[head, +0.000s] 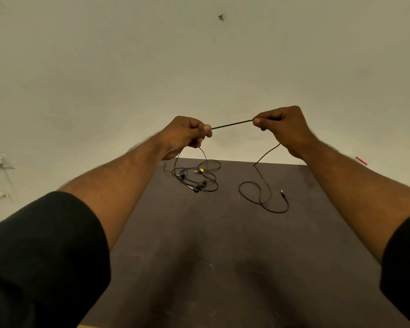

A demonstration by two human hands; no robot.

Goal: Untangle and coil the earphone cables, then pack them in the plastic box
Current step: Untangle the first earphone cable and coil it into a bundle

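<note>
The person holds both arms out over the dark table (223,256). The left hand (187,133) is closed in a pinch on the black earphone cable (232,124), and the right hand (284,129) is closed on the same cable, so a short piece is stretched straight between them, above the far edge of the table.

From the left hand the cable drops into a tangled heap (197,178) on the table, where small dark earbuds and a yellow piece (201,170) lie among the loops. From the right hand the free end (263,195) falls to the table in loose curves and finishes in a plug (282,193).

I think the step is still untangling. To do it well, the hands should pull gently and let the cable slide through the fingers toward the heap, lifting loops out one at a time; a hard pull may tighten a knot.

I count two hands, one plug end and one heap. How many cables are in the heap I cannot tell. The plastic box is not visible.
</note>
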